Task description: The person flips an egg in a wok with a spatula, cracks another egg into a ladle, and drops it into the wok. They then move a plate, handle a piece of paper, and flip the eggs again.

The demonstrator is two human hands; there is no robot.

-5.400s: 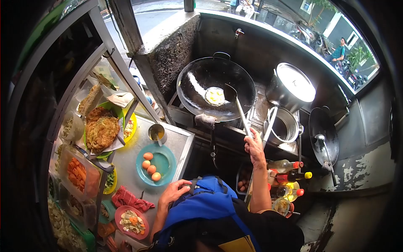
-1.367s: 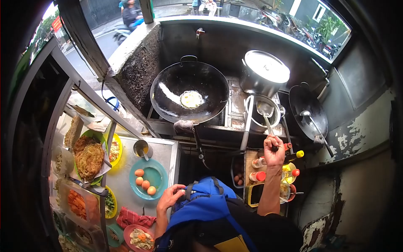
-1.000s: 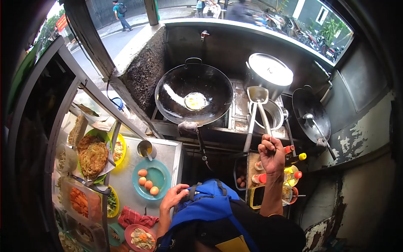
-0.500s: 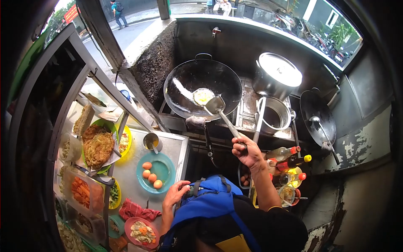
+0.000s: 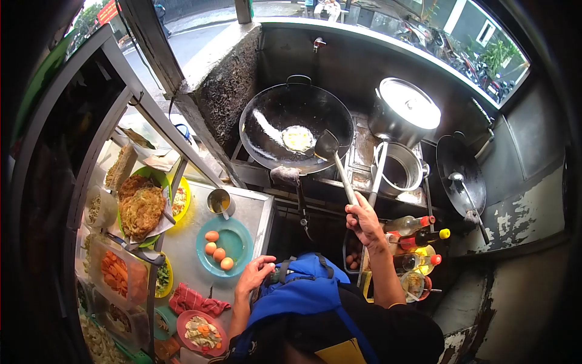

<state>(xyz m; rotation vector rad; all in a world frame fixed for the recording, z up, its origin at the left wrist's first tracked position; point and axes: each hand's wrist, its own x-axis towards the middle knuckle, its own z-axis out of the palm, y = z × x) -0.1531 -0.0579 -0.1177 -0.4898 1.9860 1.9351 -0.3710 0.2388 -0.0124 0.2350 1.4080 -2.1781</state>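
An egg lies frying in the large black wok. My right hand is wrapped round the handle of a metal spatula, whose blade is over the wok's right side, just right of the egg and apart from it. At the blue bag on my front, my left hand rests with its fingers apart and holds nothing. Left of it, several brown eggs sit on a teal plate.
A lidded pot, an open saucepan and a second wok with a ladle stand right of the large wok. Bottles are beside my right forearm. Food containers and a red cloth are at the left.
The spatula has moved right, away from the egg's edge, and my right hand has shifted slightly right. The view has shifted a little. A passer-by outside has moved left, partly behind the post.
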